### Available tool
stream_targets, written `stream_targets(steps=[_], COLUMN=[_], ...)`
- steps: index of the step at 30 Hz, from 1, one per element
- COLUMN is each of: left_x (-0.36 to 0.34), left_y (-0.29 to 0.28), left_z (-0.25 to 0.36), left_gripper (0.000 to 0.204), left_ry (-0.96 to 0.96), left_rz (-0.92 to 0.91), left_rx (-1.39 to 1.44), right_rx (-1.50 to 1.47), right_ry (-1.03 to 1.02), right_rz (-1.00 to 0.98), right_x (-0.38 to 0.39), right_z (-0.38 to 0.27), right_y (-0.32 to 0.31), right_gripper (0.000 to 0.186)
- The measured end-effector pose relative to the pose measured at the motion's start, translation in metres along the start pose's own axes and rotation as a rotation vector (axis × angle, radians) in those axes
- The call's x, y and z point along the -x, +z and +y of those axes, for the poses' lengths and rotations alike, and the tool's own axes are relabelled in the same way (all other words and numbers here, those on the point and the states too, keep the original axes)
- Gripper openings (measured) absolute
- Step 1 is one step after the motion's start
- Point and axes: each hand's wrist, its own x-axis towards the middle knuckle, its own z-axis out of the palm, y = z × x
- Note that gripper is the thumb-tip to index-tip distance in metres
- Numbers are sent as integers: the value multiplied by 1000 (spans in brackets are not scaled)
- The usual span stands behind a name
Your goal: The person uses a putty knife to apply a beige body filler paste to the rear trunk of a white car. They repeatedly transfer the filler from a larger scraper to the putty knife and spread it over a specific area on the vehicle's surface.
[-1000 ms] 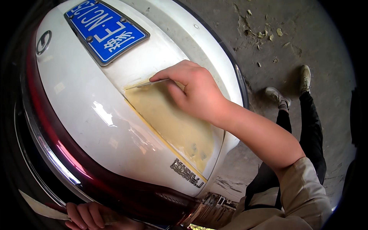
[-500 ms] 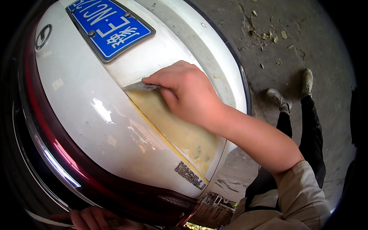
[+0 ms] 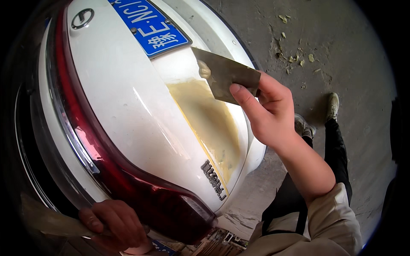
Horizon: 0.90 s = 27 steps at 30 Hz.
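My right hand (image 3: 273, 113) pinches a thin rectangular metal scraper (image 3: 228, 77) between thumb and fingers. A small dab of beige putty (image 3: 204, 69) clings to its far edge. The blade is raised off a yellowish putty patch (image 3: 205, 115) on the white car's rear panel (image 3: 115, 102). That patch looks smooth at the upper end and mottled lower down. At the lower left, my left hand (image 3: 115, 224) wraps round a putty knife with a wide, smeared blade (image 3: 53, 219); the handle is mostly hidden by my fingers.
A blue licence plate (image 3: 160, 32) sits above the patch, and raised chrome lettering (image 3: 213, 179) lies beside its lower end. The red tail light (image 3: 141, 192) curves along the left. Dry leaves (image 3: 294, 57) are scattered on the concrete floor (image 3: 358, 77).
My right hand has lifted the scraper off the patch and turned it, showing putty on its edge. My left hand has risen further into view with the putty knife. The view has shifted.
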Motion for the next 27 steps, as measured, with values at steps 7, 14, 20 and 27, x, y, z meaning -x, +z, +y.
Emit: stream_targets(steps=[7, 14, 20, 27], left_x=[8, 12, 15, 28], left_y=[20, 7, 11, 10], left_z=[24, 30, 33, 21], left_gripper=[28, 37, 36, 32], left_ry=[-376, -378, -313, -31], left_rz=[-122, -187, -144, -24], left_rx=[-273, -230, -253, -8], right_rx=[-182, 598, 930, 1243], right_ry=[-352, -772, -876, -463], right_rz=[-136, -522, -642, -774], right_x=[48, 57, 61, 64], right_z=[-133, -219, -241, -227], right_y=[20, 40, 36, 37], right_gripper=[22, 47, 62, 39])
